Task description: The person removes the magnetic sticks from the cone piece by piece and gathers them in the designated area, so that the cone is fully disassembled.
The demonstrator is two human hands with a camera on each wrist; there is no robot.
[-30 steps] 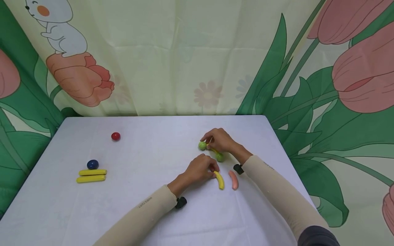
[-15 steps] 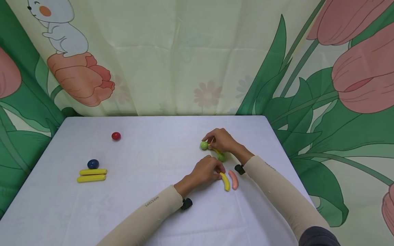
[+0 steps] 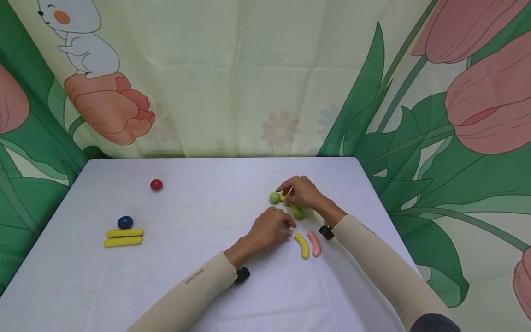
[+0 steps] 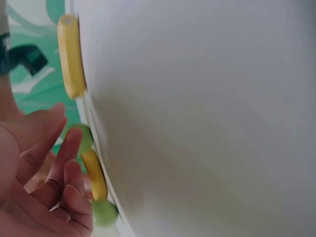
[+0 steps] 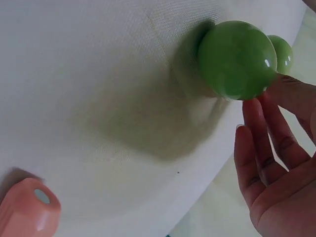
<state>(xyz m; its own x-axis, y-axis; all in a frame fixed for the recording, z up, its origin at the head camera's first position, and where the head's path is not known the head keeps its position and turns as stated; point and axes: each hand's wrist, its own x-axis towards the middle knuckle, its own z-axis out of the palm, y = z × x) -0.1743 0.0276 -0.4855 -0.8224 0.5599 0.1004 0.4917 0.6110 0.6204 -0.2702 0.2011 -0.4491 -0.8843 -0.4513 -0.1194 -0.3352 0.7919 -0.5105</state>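
Two green balls (image 3: 274, 197) (image 5: 237, 59) lie at the right of the table with a curved yellow toy stick (image 4: 95, 175) between them. My right hand (image 3: 304, 191) reaches over this stick. Its index fingertip and thumb stand apart near the left ball, and the thumb hides part of the stick. Just left of a second curved yellow stick (image 3: 302, 246) is my left hand (image 3: 269, 228), its fingers loosely bent and holding nothing. A pink curved stick (image 3: 314, 244) lies right beside that yellow one; its end shows a pale round inset in the right wrist view.
Two straight yellow sticks (image 3: 123, 241) lie side by side at the table's left, with a blue ball (image 3: 125, 222) just behind them. Farther back sits a red ball (image 3: 156, 185). A white cloth covers the table (image 3: 199, 193), and a printed curtain (image 3: 232, 92) hangs behind it.
My left hand slid the yellow curved stick right toward the pink one, then let it go and drew back left. The right hand has shifted slightly right, and the green balls a little too.
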